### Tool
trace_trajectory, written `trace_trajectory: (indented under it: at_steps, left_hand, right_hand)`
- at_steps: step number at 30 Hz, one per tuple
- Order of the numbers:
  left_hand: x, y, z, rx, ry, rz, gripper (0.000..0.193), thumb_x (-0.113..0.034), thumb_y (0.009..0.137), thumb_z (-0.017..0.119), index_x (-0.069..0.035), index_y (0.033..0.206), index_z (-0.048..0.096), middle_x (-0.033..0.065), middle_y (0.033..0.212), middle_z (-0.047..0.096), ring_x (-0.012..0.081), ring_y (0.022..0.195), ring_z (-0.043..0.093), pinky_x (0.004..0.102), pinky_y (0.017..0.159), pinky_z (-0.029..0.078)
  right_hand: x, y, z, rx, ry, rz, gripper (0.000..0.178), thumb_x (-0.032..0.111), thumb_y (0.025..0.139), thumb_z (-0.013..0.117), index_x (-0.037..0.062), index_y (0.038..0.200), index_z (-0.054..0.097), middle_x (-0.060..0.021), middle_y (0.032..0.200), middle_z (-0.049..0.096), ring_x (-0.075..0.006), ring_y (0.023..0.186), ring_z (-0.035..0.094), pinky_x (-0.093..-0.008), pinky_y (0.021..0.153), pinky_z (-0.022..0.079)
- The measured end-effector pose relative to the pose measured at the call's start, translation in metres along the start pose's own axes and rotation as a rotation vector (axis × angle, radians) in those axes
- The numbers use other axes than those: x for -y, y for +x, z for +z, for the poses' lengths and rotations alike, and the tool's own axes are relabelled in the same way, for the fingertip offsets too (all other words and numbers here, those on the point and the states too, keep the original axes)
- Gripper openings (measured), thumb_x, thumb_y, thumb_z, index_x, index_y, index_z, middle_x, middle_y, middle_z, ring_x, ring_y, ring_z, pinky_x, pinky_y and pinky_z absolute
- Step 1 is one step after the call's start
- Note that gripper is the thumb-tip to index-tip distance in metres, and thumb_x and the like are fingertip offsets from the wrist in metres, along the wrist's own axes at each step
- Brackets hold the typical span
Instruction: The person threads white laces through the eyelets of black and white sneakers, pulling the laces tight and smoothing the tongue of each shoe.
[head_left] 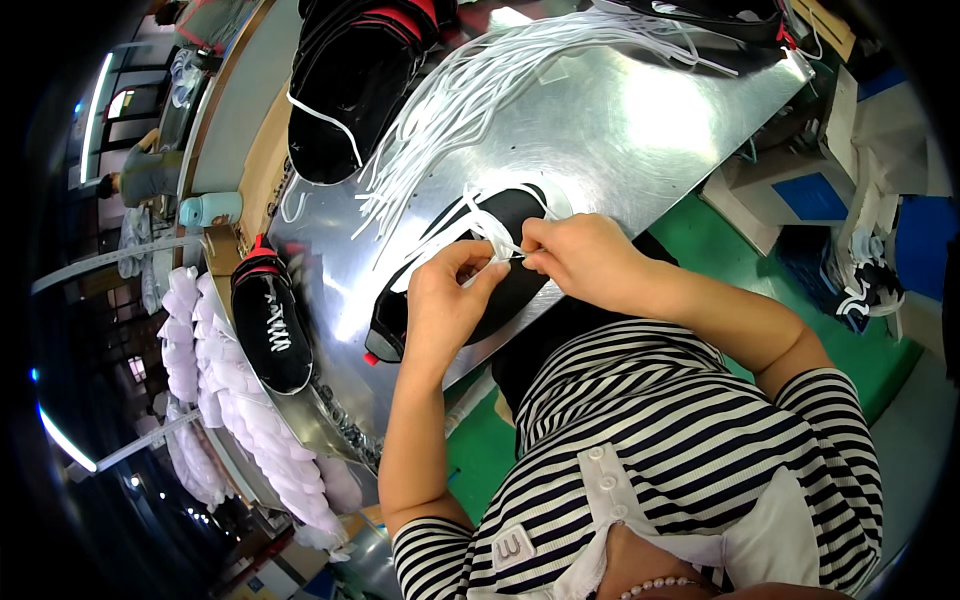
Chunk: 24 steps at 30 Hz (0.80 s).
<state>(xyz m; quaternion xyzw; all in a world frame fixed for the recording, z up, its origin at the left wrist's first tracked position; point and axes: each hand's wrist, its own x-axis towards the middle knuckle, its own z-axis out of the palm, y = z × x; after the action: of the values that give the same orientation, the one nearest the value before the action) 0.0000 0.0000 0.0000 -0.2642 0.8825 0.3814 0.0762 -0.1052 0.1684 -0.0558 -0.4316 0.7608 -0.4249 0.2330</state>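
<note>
A black shoe upper (515, 212) lies on the shiny metal table (590, 125) in front of me, with a red tab at its near-left end. White shoelace (484, 222) loops up loosely from its middle. My left hand (443, 305) has thumb and fingers pinched around the lace, above the upper. Just to the right, my right hand (592, 262) is closed in a pinch on a strand of the same lace. The two hands are close together, with a short stretch of lace between them. My hands hide part of the upper.
White laces (500, 70) lie in a long bundle across the table's far side. Beside them are stacked black uppers (345, 95) with red lining. A laced black upper (270, 325) sits at the left edge, near pale padded pieces (245, 400). Cardboard boxes (750, 195) stand right.
</note>
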Motion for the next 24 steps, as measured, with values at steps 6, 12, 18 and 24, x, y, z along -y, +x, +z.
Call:
trace_trajectory:
  at_steps: [6, 12, 18, 24]
  left_hand:
    - [-0.003, -0.018, 0.026, -0.205, 0.064, 0.304, 0.020, 0.002, 0.082, 0.067, 0.001, 0.102, 0.067, 0.0089, 0.082, 0.065, 0.0185, 0.073, 0.063, 0.0291, 0.070, 0.050]
    - [-0.001, -0.034, 0.027, -0.428, 0.446, 0.542, 0.024, 0.003, 0.077, 0.066, -0.003, 0.100, 0.069, 0.0088, 0.080, 0.061, 0.0279, 0.071, 0.060, 0.0374, 0.063, 0.046]
    - [0.003, -0.047, 0.031, -0.506, 0.522, 0.756, 0.027, 0.002, 0.072, 0.065, -0.003, 0.099, 0.070, 0.0041, 0.084, 0.066, 0.0202, 0.070, 0.060, 0.0326, 0.064, 0.044]
    - [0.003, -0.058, -0.010, -0.119, 0.243, 0.245, 0.029, -0.012, 0.091, 0.063, 0.002, 0.116, 0.064, 0.0141, 0.099, 0.066, 0.0284, 0.087, 0.064, 0.0351, 0.078, 0.050]
  right_hand:
    - [0.015, 0.003, 0.021, -0.063, -0.068, 0.077, 0.019, 0.017, 0.092, 0.063, 0.0020, 0.094, 0.051, -0.0171, 0.072, 0.064, -0.0383, 0.069, 0.064, -0.0472, 0.060, 0.048]
    - [0.008, -0.015, -0.028, 0.133, 0.015, 0.045, 0.020, 0.016, 0.090, 0.064, 0.0042, 0.105, 0.061, -0.0137, 0.081, 0.070, -0.0315, 0.075, 0.068, -0.0411, 0.065, 0.051]
    - [-0.014, 0.009, -0.080, -0.210, 0.516, 0.080, 0.028, 0.022, 0.090, 0.070, 0.0036, 0.105, 0.056, -0.0014, 0.092, 0.064, -0.0096, 0.081, 0.056, -0.0267, 0.071, 0.047]
    - [-0.005, 0.023, -0.049, -0.080, 0.421, 0.099, 0.051, 0.013, 0.077, 0.083, 0.0085, 0.115, 0.050, -0.0013, 0.097, 0.062, -0.0067, 0.081, 0.053, -0.0211, 0.066, 0.042]
